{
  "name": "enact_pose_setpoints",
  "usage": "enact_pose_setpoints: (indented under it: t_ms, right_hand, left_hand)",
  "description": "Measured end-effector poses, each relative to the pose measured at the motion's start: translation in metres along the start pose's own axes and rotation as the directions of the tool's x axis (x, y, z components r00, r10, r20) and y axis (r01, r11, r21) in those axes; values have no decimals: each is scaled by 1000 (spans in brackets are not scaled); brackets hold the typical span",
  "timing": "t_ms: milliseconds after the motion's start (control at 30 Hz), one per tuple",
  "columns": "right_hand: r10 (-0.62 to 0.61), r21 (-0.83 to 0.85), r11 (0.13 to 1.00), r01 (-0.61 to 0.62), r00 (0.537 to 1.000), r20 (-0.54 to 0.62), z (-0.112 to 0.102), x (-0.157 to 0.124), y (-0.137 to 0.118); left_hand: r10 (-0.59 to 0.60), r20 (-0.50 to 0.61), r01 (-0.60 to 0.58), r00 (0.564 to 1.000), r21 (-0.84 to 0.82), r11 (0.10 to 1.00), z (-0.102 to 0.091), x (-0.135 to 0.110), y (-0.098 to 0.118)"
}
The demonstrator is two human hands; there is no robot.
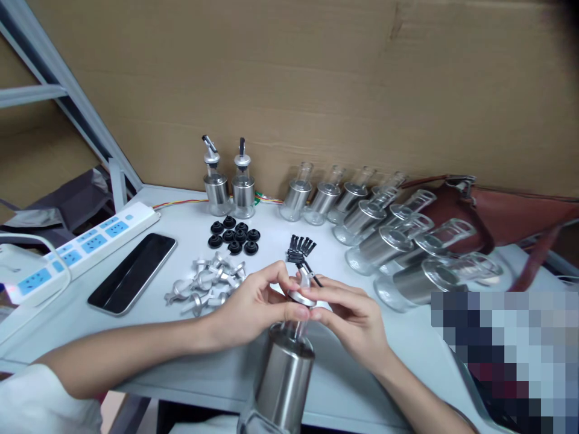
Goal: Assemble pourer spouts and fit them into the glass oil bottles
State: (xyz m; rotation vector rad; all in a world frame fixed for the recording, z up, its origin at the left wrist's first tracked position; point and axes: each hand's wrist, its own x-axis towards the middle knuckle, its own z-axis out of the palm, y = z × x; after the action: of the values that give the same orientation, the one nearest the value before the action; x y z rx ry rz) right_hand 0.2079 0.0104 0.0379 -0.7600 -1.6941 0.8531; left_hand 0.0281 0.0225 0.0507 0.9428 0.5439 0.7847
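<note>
A glass oil bottle with a steel sleeve (286,380) stands slightly tilted at the table's front edge, low in the view. On its neck sits a silver pourer spout (302,296) with a black flap at the tip. My left hand (266,298) pinches the spout's round cap from the left, and my right hand (348,316) grips it from the right, fingertips almost meeting. Just beyond my hands lie small black flaps (296,248). Left of them are black rubber stoppers (235,235) and a heap of silver spouts (205,283).
Two bottles with spouts (243,187) stand at the back. Several open bottles (362,211) form rows on the right, near a brown bag (511,211). A phone (132,274) and a power strip (90,247) lie left. A cardboard wall (289,84) closes off the back.
</note>
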Motion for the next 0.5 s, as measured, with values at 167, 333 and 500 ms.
enact_pose_setpoints:
  t_ms: [167, 333, 500]
  right_hand:
    - [21, 115, 993, -5, 991, -132, -1, -3, 3]
    - [114, 182, 982, -56, 938, -328, -8, -1, 15]
    - [159, 133, 984, -119, 921, -354, -11, 2, 19]
  left_hand:
    - [104, 10, -104, 995, 89, 991, 6, 2, 37]
    - [571, -29, -510, 821, 415, 754, -5, 29, 77]
    - [807, 12, -608, 590, 665, 434, -30, 76, 89]
